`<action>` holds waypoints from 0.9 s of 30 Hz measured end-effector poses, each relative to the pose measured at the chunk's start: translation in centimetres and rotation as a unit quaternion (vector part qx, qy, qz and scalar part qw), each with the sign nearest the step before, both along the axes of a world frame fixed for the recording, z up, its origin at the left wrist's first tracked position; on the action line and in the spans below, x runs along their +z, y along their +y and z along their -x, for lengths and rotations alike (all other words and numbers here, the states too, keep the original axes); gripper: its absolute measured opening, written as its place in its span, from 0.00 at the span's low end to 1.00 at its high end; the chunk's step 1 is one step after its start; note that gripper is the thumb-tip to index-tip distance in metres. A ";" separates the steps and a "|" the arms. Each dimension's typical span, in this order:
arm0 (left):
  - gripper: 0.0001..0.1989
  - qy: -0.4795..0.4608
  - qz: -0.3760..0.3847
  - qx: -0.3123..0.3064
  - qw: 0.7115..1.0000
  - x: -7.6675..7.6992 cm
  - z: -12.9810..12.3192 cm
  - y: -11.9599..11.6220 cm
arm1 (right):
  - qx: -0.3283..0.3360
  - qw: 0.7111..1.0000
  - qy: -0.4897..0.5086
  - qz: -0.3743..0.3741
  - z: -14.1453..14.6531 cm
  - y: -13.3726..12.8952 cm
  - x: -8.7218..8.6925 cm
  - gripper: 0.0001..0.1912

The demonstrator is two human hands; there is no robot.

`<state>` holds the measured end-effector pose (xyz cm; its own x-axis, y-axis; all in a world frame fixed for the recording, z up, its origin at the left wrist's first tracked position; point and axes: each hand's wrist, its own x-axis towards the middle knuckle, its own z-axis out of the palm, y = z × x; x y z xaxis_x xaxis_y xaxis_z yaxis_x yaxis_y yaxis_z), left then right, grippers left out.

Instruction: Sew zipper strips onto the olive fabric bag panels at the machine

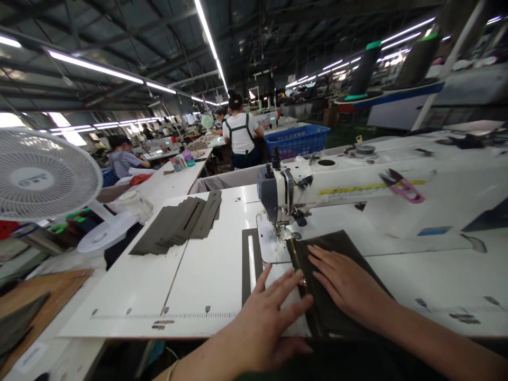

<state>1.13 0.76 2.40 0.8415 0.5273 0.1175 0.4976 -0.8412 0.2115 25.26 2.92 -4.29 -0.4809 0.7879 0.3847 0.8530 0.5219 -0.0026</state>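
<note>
Right hand (346,279) flat on dark fabric (330,319), left hand (269,311) splayed at its edge, both unclenched; fan logo (30,181) unreadable.

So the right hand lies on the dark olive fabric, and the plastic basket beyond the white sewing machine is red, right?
Not quite: the head view shows that plastic basket is blue. The right hand does lie on the dark olive fabric.
</note>
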 end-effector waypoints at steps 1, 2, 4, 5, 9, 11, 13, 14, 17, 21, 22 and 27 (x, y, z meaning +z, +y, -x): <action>0.37 -0.002 -0.012 0.045 0.999 -0.1 1.0 0.0 | 0.012 1.000 0.002 -0.005 0.4 0.4 0.1 0.21; 0.42 -0.001 -0.025 0.093 0.995 -0.4 2.0 0.1 | 0.028 1.000 0.003 -0.008 0.8 0.8 0.1 0.22; 0.48 0.017 -0.039 0.146 0.988 -1.3 3.8 0.2 | 0.053 0.999 0.002 -0.004 1.6 1.4 -0.1 0.23; 0.48 0.032 -0.042 0.143 0.988 -1.9 4.6 0.0 | 0.058 0.998 0.003 0.001 1.8 1.6 -0.2 0.23; 0.37 0.077 -0.113 0.082 0.987 -4.8 6.5 -0.7 | 0.051 0.998 0.030 0.023 1.9 1.9 -0.5 0.23; 0.32 0.066 -0.154 0.074 0.983 -6.1 7.0 -0.6 | 0.049 0.998 0.036 0.020 1.8 2.1 -0.3 0.23; 0.31 0.030 -0.178 0.072 0.981 -6.9 7.3 0.0 | 0.052 0.998 0.030 0.018 1.8 2.2 0.3 0.23; 0.30 0.008 -0.186 0.071 0.980 -7.1 7.3 0.5 | 0.052 0.998 0.028 0.018 2.0 2.3 0.7 0.23; 0.28 -0.038 -0.151 0.053 0.986 -6.0 6.8 2.0 | 0.051 0.998 0.036 0.012 2.4 2.6 1.4 0.22; 0.19 -0.083 -0.045 0.097 0.991 -3.0 5.3 3.8 | 0.061 0.996 0.058 0.013 2.3 3.1 1.1 0.21; 0.17 -0.094 -0.039 0.115 0.988 -2.4 4.9 4.1 | 0.061 0.996 0.071 0.013 2.1 3.2 0.8 0.21; 0.18 -0.175 -0.091 0.133 0.971 -2.4 3.8 4.8 | 0.071 0.993 0.089 -0.028 1.5 3.3 -0.9 0.20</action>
<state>-2.66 5.51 0.05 0.5696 0.6643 0.4841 0.6273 -0.7319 0.2663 23.76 6.23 -5.15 -0.5068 0.6911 0.5152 0.7591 0.6410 -0.1131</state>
